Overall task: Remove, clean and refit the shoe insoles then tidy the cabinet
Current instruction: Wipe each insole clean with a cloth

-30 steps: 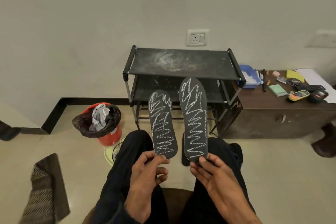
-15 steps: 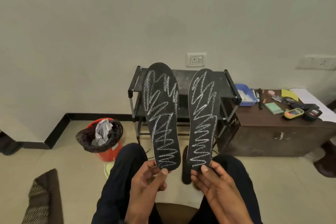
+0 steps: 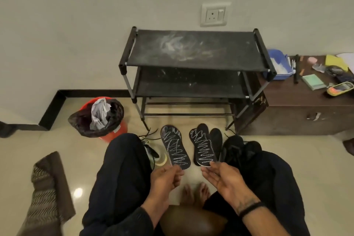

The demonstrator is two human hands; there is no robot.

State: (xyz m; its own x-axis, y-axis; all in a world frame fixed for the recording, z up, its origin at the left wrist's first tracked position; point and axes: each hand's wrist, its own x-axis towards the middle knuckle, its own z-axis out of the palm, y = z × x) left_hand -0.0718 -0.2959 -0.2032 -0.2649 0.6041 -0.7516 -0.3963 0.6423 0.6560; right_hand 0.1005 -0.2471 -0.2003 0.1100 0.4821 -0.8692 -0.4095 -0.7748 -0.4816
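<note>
Pinching one chalk-marked insole [image 3: 175, 146] in each hand [image 3: 166, 175] [image 3: 223, 177] by its heel kept the dirty faces up for cleaning.

A red bin [image 3: 115, 130] lined with a black bag, crumpled paper [image 3: 98, 113] showing in its mouth, stands on the tiled floor beyond and to the left of the left hand. A brown patterned cloth [image 3: 46, 191] lies well to that hand's left. On the wall far beyond both hands sits a white socket plate [image 3: 214, 14]. Beyond and to the right of the right hand, a low brown chest [image 3: 298, 109] bears a blue tray [image 3: 278, 63], a green pad [image 3: 313, 82] and a yellow-edged handset [image 3: 340, 88].
</note>
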